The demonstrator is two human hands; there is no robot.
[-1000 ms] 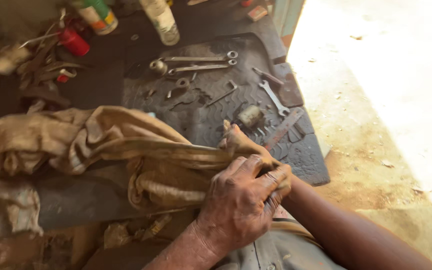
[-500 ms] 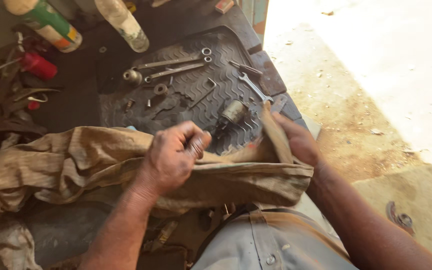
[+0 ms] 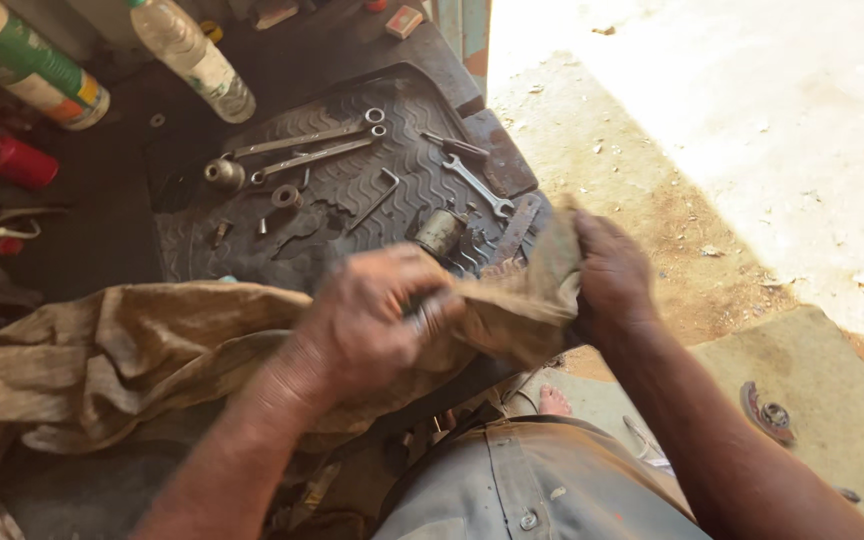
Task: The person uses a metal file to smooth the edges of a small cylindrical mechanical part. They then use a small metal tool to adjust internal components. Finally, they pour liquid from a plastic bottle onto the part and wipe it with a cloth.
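Observation:
A long, dirty tan cloth [image 3: 122, 350] lies bunched across a dark work surface in the head view. My left hand [image 3: 377, 320] is closed around the cloth near its right part, fingers curled into the fabric. My right hand [image 3: 607, 275] grips the cloth's right end, pulled up into a bunch at the mat's edge. The fabric stretches between both hands. Just beyond them a small metal cylinder part [image 3: 439, 232] rests on the ribbed black rubber mat [image 3: 402, 110].
On the mat lie long wrenches [image 3: 302, 150], a small spanner [image 3: 477, 185], nuts and bolts. Two bottles [image 3: 192, 55] and a green-banded can [image 3: 27, 70] stand at the back left, a red can [image 3: 17, 160] beside them. Sandy ground and a metal disc [image 3: 767, 412] are to the right.
My left hand, on my right at first, moved left to its own grip on the cloth. My right hand now holds the cloth's end raised. The view shifted slightly.

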